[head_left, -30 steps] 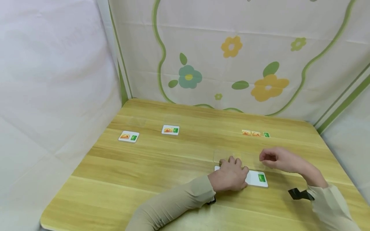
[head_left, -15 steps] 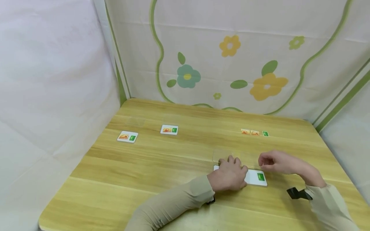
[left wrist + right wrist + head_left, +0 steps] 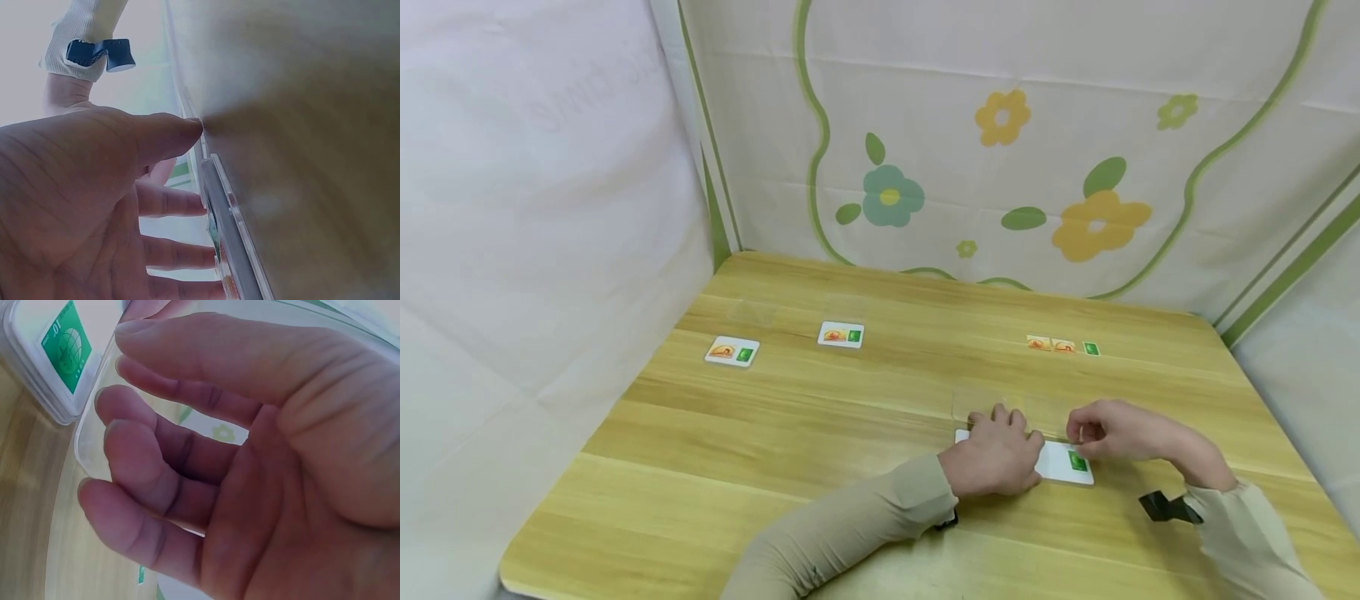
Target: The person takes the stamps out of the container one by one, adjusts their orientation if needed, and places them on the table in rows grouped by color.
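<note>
My left hand (image 3: 997, 454) lies fingers spread over white stamp cases, its fingers fairly straight and its thumb at the near edge. One white case (image 3: 1055, 461) shows to the right of that hand, with a green stamp (image 3: 66, 347) bearing a globe and "10". A clear lid (image 3: 973, 402) lies open behind the cases. My right hand (image 3: 1116, 429) hovers at the right case's corner, its thumb and index fingertip close by the green stamp. In the right wrist view its fingers are loosely curled, with a gap to the thumb and nothing visible between. The left hand covers most of the cases.
Two more white cases, one at far left (image 3: 732, 352) and one beside it (image 3: 841, 335), each hold an orange and a green stamp. Two loose orange stamps (image 3: 1051, 344) and a green stamp (image 3: 1092, 348) lie at the back right. A flowered curtain (image 3: 940, 167) encloses the table (image 3: 737, 442).
My right hand has moved slightly left and toward me, from beside the right case to over its green stamp. The left hand has stayed put on the cases.
</note>
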`<state>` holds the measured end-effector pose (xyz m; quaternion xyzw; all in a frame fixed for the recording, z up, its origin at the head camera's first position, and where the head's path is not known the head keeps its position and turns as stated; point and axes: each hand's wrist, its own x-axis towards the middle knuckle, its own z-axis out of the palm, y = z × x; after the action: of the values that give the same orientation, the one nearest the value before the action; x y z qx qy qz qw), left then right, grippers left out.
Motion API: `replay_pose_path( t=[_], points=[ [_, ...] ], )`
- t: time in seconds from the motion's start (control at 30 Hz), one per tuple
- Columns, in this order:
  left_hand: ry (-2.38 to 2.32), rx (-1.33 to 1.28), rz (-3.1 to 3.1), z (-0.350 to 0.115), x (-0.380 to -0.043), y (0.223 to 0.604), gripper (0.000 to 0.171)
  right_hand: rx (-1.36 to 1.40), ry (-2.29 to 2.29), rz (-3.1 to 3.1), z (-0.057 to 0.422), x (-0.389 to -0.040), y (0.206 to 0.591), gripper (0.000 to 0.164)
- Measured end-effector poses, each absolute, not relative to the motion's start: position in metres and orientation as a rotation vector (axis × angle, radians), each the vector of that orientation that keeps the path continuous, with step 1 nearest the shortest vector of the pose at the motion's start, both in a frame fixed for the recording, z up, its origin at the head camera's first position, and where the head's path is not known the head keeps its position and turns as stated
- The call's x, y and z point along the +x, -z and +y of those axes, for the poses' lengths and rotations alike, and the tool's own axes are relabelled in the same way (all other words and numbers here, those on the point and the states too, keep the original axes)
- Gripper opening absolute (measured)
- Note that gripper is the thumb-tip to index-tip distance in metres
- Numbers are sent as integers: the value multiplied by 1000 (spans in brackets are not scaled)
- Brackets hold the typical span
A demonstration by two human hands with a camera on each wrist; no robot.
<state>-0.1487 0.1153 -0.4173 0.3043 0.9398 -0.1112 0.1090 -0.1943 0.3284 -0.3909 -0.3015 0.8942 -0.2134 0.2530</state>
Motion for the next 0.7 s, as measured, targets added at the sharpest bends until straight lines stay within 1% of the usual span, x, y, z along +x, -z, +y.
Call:
replay_pose_path(
  t=[0.33,0.7],
  points=[
    [328,889,2766,115,-149,417,53,-778,511,2476,321,-192,391,8],
    [331,883,2756,116,-149,417,54,-747,479,2493,321,-192,397,12]
  ],
)
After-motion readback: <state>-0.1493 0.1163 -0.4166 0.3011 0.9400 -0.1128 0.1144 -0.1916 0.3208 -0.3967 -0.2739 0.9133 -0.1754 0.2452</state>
